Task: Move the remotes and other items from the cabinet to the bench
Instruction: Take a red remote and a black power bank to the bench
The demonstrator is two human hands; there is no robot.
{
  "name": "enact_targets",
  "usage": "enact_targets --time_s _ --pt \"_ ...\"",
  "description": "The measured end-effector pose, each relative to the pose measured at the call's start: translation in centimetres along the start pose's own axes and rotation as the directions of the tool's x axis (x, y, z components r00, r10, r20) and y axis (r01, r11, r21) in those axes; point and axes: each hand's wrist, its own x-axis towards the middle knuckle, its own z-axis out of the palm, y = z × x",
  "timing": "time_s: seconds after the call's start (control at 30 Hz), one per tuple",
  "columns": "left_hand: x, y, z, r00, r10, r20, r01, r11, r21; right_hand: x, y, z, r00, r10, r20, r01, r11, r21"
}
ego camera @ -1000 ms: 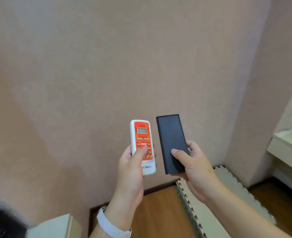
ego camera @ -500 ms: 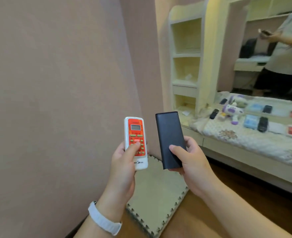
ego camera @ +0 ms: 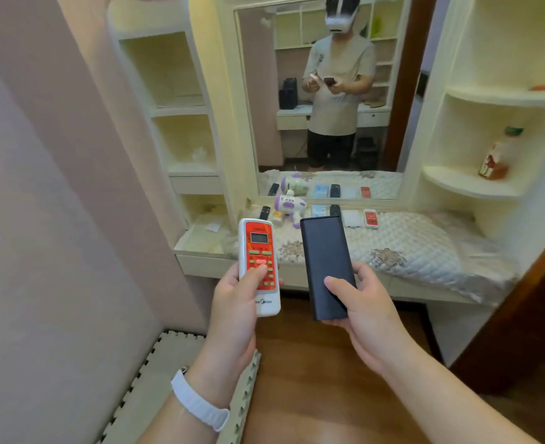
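The left grip point(ego camera: 235, 302) is holding the orange-and-white remote point(ego camera: 259, 264); the right grip point(ego camera: 365, 310) is holding the black slab point(ego camera: 327, 262), both short of the counter point(ego camera: 409, 251).

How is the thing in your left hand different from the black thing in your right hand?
The remote is white with an orange face, a small screen and buttons; the black block is plain and smooth. The remote is narrower than the black block. The left hand thumbs the buttons; the right hand just grips. Both point up.
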Motion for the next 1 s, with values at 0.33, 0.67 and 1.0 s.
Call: enact_targets --time_s 0.33,0.67,1.0 --pt "15.0 -1.9 2.6 0.976 -0.097 0.195 0.107 0.993 -0.043 11.9 -0.3 0.1 0.974 -0.011 -0.226 0.002 0.999 -0.039" --pt "23.6 -6.4 10.8 0.883 -0.212 0.418 0.156 0.974 0.164 19.0 -0.7 -7.1 0.901 -0.026 -0.434 -0.004 0.998 -0.067" --pt "27.8 -11.3 26.4 0.89 -0.314 0.331 0.254 0.944 0.212 28.2 -2.0 -22.5 0.909 0.051 -0.413 -0.054 0.999 0.005"
